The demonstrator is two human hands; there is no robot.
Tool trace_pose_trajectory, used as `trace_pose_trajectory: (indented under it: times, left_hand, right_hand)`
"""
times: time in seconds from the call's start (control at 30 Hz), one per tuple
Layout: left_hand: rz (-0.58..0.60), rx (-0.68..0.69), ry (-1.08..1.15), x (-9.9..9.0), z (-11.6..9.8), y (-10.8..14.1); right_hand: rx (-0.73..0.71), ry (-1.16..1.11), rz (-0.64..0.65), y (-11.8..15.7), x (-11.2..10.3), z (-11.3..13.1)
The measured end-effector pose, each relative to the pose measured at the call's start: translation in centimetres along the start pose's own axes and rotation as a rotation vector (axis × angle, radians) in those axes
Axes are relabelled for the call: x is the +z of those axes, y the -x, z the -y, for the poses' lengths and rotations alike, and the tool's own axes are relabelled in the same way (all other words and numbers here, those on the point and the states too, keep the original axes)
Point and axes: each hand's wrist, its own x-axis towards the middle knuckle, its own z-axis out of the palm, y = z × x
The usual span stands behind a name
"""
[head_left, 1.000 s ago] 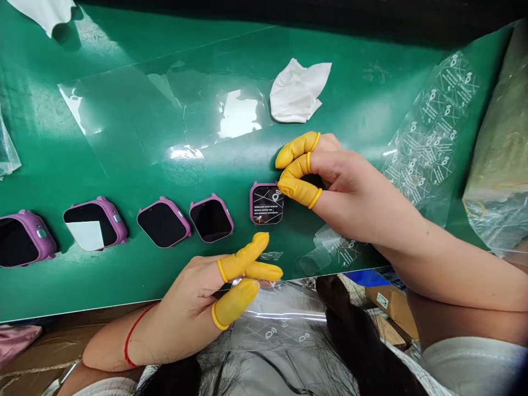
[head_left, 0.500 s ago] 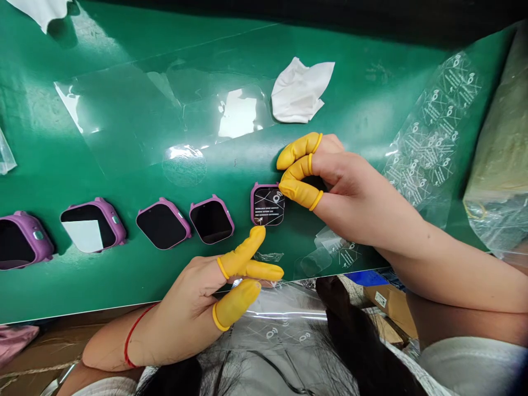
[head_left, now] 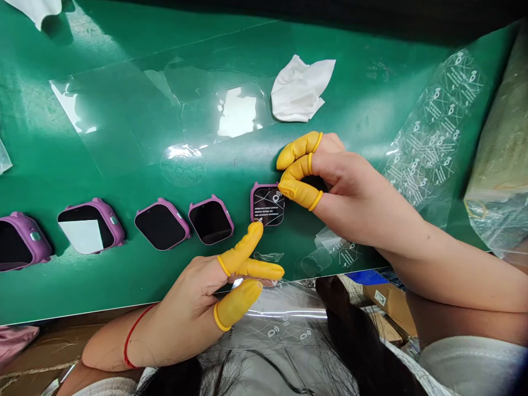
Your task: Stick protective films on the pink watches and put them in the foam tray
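A purple watch (head_left: 268, 206) with a printed clear film on its dark screen lies on the green table. My right hand (head_left: 325, 176), in yellow finger cots, pinches at its upper right corner; the grip hides what is between the fingertips. My left hand (head_left: 231, 291) has its fingers apart, the index fingertip touching the watch's lower left edge. To the left lie a small purple watch (head_left: 211, 220), another purple watch (head_left: 162, 224), one with a white patch on its screen (head_left: 91, 225) and one at the left edge (head_left: 22, 241).
A white cloth (head_left: 301, 91) lies beyond my hands. Clear film sheets (head_left: 144, 115) cover the back of the green table (head_left: 124, 291). Printed film strips (head_left: 433, 126) lie at the right beside a plastic bag (head_left: 501, 154). Film scraps (head_left: 325, 256) are near the front edge.
My left index fingertip has shifted slightly left and up along the watch's lower edge. My right hand has barely moved.
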Motion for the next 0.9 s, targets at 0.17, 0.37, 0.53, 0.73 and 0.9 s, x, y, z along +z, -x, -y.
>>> trace_pose_trajectory:
  times: [0.17, 0.37, 0.53, 0.73, 0.9]
  left_hand:
    - [-0.011, 0.000, -0.001, 0.0, -0.1, -0.1]
    - [-0.006, -0.006, -0.004, 0.0, -0.2, -0.3]
    - [-0.006, -0.004, -0.016, 0.1, -0.2, -0.2]
    - [-0.008, 0.032, 0.010, -0.1, 0.1, 0.0]
    - [-0.157, 0.077, 0.178, 0.8, 0.0, 0.8]
  right_hand:
    - [-0.009, 0.010, 0.003, 0.0, 0.0, 0.0]
    - [-0.046, 0.044, -0.001, 0.1, -0.1, -0.2]
    - [-0.062, 0.058, -0.002, 0.1, 0.0, -0.3]
    - [-0.032, -0.025, -0.020, 0.0, -0.3, -0.3]
    - [0.002, -0.115, -0.165, 0.6, -1.5, 0.8]
